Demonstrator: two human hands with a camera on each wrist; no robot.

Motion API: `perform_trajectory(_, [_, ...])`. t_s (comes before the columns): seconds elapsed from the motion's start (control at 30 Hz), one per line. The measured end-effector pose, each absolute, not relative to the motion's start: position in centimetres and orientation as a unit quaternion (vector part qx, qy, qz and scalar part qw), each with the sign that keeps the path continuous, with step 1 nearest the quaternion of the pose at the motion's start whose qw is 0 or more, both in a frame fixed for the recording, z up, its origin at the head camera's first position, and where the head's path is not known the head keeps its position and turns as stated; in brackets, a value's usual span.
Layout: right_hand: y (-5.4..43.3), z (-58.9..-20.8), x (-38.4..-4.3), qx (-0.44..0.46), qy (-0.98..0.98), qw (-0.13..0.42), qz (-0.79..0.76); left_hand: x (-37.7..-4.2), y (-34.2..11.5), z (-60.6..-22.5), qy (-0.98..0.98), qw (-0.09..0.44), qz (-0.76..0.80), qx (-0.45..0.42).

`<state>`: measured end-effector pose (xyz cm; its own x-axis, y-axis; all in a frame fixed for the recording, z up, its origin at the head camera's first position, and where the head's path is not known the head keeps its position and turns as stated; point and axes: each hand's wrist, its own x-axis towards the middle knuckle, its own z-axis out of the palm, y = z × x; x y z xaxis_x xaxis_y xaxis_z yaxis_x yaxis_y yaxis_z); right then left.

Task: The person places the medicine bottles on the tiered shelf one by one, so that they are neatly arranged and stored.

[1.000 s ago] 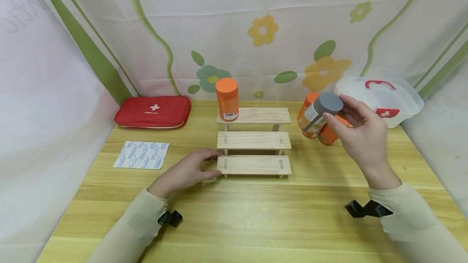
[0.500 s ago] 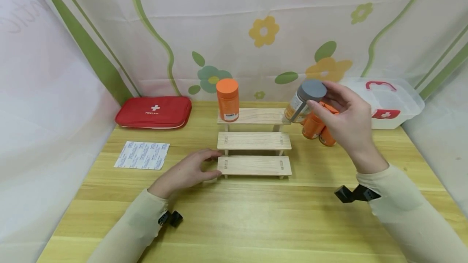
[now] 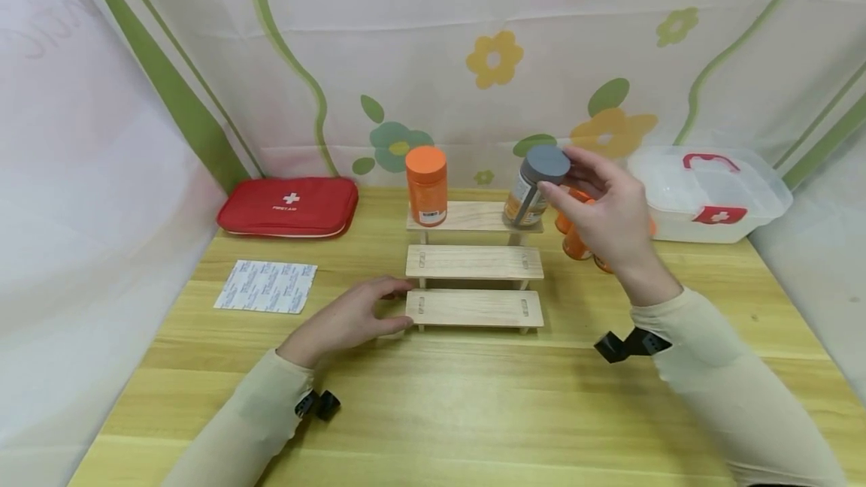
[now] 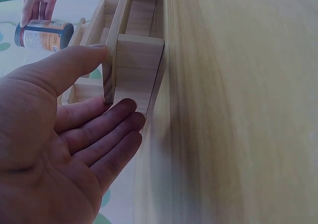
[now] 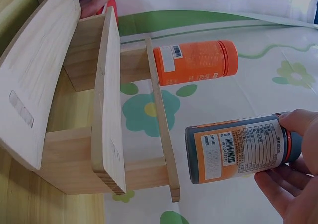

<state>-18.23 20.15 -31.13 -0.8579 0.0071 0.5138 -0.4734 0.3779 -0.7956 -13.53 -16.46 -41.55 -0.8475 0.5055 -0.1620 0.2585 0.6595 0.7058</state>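
Observation:
A three-step wooden display stand (image 3: 473,261) stands on the table. My left hand (image 3: 345,322) holds the left end of its lowest step, thumb at the front corner and fingers at the back. In the left wrist view, the thumb and index finger meet that step's edges. My right hand (image 3: 605,220) grips a clear bottle (image 5: 223,152) by its grey lid, fingers around the cap. It hangs over the right end of the top step; the right wrist view shows a small gap between base and board. An orange bottle (image 3: 427,186) stands upright on that step's left end.
Several orange bottles (image 3: 575,243) are on the table right of the stand, partly hidden behind my right hand. A clear box with a red handle (image 3: 710,194) is at the back right. A red first-aid pouch (image 3: 287,207) and a printed white sheet (image 3: 266,286) lie at the left.
My right hand has carried the grey-lidded bottle leftward from above the orange bottles to over the top step, turning it more upright. The left hand has stayed at the lowest step.

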Motion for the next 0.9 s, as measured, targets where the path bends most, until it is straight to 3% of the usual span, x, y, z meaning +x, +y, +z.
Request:
perform_trajectory(0.33, [19.69, -31.67, -18.98, 0.151, -0.814, 0.186, 0.529, -13.52, -16.35, -41.48, 0.893, 0.167, 0.351, 0.225])
perform_trajectory(0.9, [19.59, -31.96, -19.08, 0.167, -0.819, 0.179, 0.519, -13.42, -16.29, -41.39, 0.894, 0.171, 0.353, 0.217])
